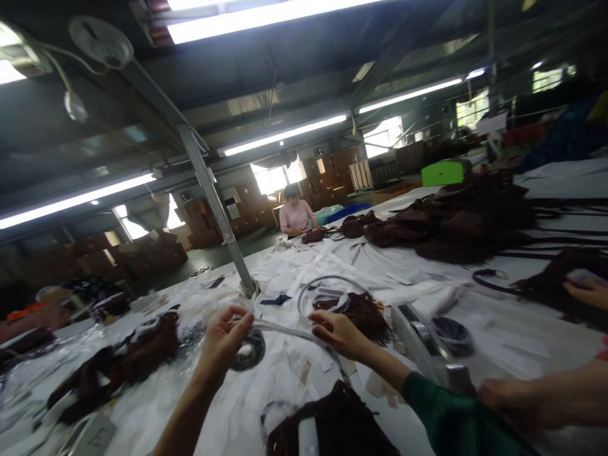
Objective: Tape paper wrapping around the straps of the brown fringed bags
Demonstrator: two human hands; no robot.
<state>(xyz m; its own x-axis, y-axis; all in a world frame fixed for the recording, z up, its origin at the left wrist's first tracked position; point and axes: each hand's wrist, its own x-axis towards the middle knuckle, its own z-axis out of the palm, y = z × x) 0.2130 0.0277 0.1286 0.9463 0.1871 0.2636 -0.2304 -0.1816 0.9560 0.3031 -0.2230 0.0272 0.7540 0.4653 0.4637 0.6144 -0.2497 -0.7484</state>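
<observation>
My left hand is closed round a roll of clear tape, held just above the white table. A pale strip of tape runs from the roll to my right hand, which pinches its free end; that arm wears a green sleeve. Beyond my right hand lies a dark brown fringed bag, with a clear loop of strip curling above it. Another dark brown bag lies near the front edge, under my arms.
Another person's bare arm reaches in at lower right, and a second hand rests on a bag at the right edge. A heap of brown bags fills the far right. A person sits at the far end. A metal post stands mid-table.
</observation>
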